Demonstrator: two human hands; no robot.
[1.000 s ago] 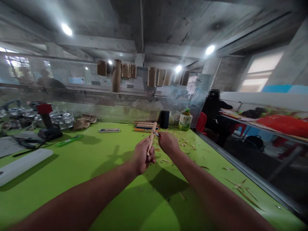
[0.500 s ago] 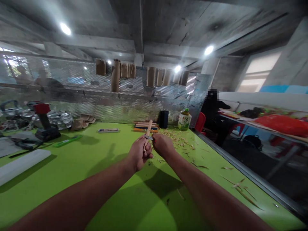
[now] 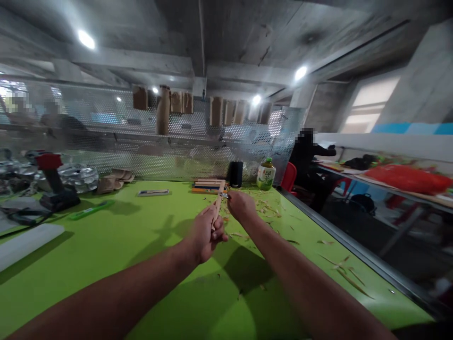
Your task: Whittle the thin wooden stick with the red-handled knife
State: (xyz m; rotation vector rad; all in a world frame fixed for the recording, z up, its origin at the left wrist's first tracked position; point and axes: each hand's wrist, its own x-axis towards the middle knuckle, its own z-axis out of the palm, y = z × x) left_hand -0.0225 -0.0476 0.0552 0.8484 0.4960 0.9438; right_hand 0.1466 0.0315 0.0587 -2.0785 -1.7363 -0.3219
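My left hand (image 3: 205,233) is closed around the lower end of a thin wooden strip (image 3: 218,204), which tilts up and away over the green table (image 3: 159,293). In my right hand (image 3: 242,207), a fist, is a knife; its short metal blade (image 3: 224,195) lies against the strip near the far end. The fingers hide the knife's handle. Curled wood shavings (image 3: 267,208) are scattered on the table around and beyond my right hand. Behind the strip's tip lies a stack of narrow strips (image 3: 205,183), some wood-coloured, others orange and dark blue.
At the back stand a black box (image 3: 235,174) and a green tea bottle (image 3: 266,175). A small flat case (image 3: 153,192) lies nearby. On the left are a red-and-black power drill (image 3: 53,182), a green utility knife (image 3: 92,209) and a white block (image 3: 30,245). A person (image 3: 306,160) sits beyond the table's right edge.
My right hand and the blade have moved outward along the strip, from close to my left fingers towards its far end. The strip's tip is lower. The whole view has shifted slightly.
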